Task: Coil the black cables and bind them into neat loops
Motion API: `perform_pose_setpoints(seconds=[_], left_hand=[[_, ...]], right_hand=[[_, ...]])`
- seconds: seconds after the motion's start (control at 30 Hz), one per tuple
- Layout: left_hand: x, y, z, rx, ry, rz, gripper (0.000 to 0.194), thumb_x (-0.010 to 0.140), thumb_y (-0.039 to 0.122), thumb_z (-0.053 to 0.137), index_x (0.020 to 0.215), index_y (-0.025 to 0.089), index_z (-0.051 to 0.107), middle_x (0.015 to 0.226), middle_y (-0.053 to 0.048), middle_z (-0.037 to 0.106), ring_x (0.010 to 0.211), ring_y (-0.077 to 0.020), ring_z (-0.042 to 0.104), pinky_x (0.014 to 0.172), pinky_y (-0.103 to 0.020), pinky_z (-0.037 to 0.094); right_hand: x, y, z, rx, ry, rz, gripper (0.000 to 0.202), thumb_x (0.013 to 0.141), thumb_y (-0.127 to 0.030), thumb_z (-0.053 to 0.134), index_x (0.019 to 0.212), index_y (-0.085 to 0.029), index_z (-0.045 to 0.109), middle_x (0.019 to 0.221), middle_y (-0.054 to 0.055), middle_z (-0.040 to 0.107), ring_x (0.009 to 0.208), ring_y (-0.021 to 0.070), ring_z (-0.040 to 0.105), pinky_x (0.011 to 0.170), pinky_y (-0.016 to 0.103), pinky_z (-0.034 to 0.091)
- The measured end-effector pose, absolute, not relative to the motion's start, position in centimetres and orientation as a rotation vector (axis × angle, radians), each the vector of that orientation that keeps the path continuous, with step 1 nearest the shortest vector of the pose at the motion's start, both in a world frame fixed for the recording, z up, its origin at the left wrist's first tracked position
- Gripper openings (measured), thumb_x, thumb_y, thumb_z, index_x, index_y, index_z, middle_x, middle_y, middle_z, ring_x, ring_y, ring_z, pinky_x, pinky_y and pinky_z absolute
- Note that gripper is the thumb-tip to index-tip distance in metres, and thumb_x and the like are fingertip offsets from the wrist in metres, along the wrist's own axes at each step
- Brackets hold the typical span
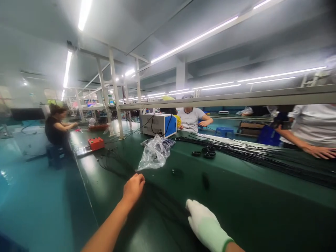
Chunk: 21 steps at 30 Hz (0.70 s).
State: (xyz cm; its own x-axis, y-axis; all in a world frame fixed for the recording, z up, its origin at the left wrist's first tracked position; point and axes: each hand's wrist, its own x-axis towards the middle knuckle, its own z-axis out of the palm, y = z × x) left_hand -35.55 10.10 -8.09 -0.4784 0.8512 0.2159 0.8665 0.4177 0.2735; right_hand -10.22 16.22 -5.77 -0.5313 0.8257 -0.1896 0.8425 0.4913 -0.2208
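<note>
My bare left hand [133, 189] is closed over the green table, its fingers curled just below the lower corner of a clear plastic bag [153, 155]. Whatever it may hold is hidden. My right hand [203, 222], in a white glove with a green cuff, hovers lower right with thumb and fingers apart and nothing visible between them. Beyond it is a blurred dark object [206, 181]; I cannot tell whether it touches the table. A small dark piece [177, 172] lies near the bag. Several coiled black cables [209, 152] sit farther back.
Long black cables [244, 154] stretch across the table's right side. A blue-and-white machine [159, 125] stands behind the bag, a red box [96, 143] to the left. A metal rail [223, 99] crosses above. Co-workers sit at left and across; another person's hand [319, 151] rests near the cables.
</note>
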Motion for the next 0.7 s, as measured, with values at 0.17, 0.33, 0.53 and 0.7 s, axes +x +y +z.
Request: perform_pose_setpoints(seconds=[0.17,0.33,0.53,0.7], left_hand=[[-32.5,10.1,-9.0,-1.984,-2.458,-0.365,0.015,0.088,0.026,0.058,0.100,0.016,0.061,0.108,-0.005,0.061,0.103,-0.0207,0.056,0.085,-0.039,0.049],[-33.1,9.2,-8.7,-1.988,-2.455,-0.231,0.015,0.090,0.028,0.056,0.095,0.015,0.062,0.099,-0.004,0.063,0.097,-0.0198,0.059,0.086,-0.041,0.048],[-29.5,10.3,-6.5,-2.014,-2.401,-0.410,0.014,0.091,0.027,0.053,0.094,0.016,0.061,0.096,-0.003,0.062,0.090,-0.0181,0.059,0.080,-0.038,0.049],[-25.9,13.3,-6.1,-2.023,-2.441,-0.531,0.017,0.091,0.030,0.054,0.100,0.016,0.060,0.100,-0.004,0.062,0.088,-0.0172,0.060,0.078,-0.037,0.051]], right_hand=[[-7.0,15.7,-4.5,1.524,2.613,-0.421,0.024,0.079,-0.011,0.052,0.100,-0.015,0.062,0.102,0.012,0.066,0.093,0.0247,0.064,0.078,0.035,0.048],[-3.0,14.6,-3.9,1.651,2.616,-0.329,0.026,0.083,-0.012,0.044,0.101,-0.015,0.062,0.098,0.012,0.067,0.089,0.0254,0.064,0.076,0.037,0.047],[-0.1,14.3,-4.7,1.718,2.683,-0.275,0.023,0.083,-0.019,0.047,0.098,-0.017,0.063,0.100,0.010,0.064,0.092,0.0232,0.061,0.080,0.033,0.046],[-2.6,17.5,-4.9,1.694,2.756,-0.252,0.053,0.078,-0.009,0.044,0.130,-0.021,0.050,0.134,0.009,0.048,0.120,0.0238,0.048,0.098,0.034,0.039]])
